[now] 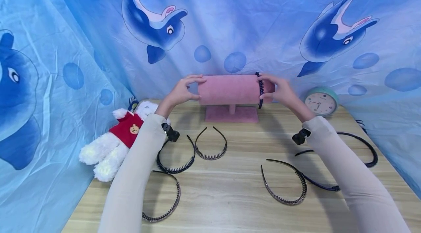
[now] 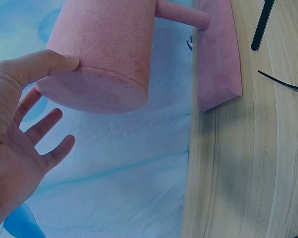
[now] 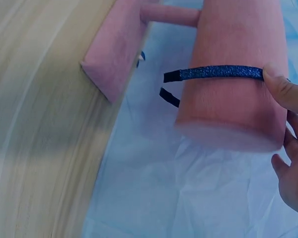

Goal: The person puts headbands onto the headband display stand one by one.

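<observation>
A pink velvety headband stand (image 1: 227, 89), a horizontal roll on a post and flat base (image 1: 231, 115), stands at the back of the table. At the roll's left end, my left hand (image 1: 182, 90) holds the rim between thumb (image 2: 64, 63) and index finger, while its other fingers are spread apart. A dark glittery headband (image 3: 221, 72) sits around the roll near its right end, both tips pointing down toward the base side. My right hand (image 1: 277, 88) grips this headband against the roll, thumb on its band; the fingers behind are partly hidden.
Several headbands lie on the wooden table: toothed ones at left (image 1: 175, 170), middle (image 1: 212, 157) and front right (image 1: 284, 202), another beyond the right sleeve (image 1: 373, 156). A white plush bear (image 1: 126, 130) in red lies left; a round clock (image 1: 320, 102) stands back right.
</observation>
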Action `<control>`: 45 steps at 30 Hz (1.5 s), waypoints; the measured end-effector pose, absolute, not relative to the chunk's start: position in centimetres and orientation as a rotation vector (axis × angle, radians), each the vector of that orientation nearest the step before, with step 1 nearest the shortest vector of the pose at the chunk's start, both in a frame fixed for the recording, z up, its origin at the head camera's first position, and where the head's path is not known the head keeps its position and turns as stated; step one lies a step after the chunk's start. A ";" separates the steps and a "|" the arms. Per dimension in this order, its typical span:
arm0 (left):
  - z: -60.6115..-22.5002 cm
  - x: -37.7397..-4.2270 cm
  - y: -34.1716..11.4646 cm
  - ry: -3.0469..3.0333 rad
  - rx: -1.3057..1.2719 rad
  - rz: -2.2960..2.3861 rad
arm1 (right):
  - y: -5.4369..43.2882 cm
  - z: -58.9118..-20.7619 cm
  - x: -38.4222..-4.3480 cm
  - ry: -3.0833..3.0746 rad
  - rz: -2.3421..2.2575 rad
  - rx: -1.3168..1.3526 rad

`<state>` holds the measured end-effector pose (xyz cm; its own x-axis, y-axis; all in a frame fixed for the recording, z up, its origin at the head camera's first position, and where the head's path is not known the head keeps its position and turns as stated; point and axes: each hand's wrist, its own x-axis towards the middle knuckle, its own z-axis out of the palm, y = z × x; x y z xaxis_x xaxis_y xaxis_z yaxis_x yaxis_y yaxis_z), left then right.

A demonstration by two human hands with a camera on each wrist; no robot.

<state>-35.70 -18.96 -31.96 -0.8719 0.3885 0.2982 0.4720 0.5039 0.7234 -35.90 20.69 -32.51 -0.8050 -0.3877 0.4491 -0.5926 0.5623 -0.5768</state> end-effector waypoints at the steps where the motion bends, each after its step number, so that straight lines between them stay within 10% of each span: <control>1: -31.9 -35.7 -19.0 -2.638 -0.760 -1.312 | 20.4 -32.6 -35.9 -2.515 1.075 0.823; 45: -31.4 -35.6 -18.8 -2.692 -0.732 -1.214 | 19.2 -29.2 -37.8 -2.750 1.097 0.849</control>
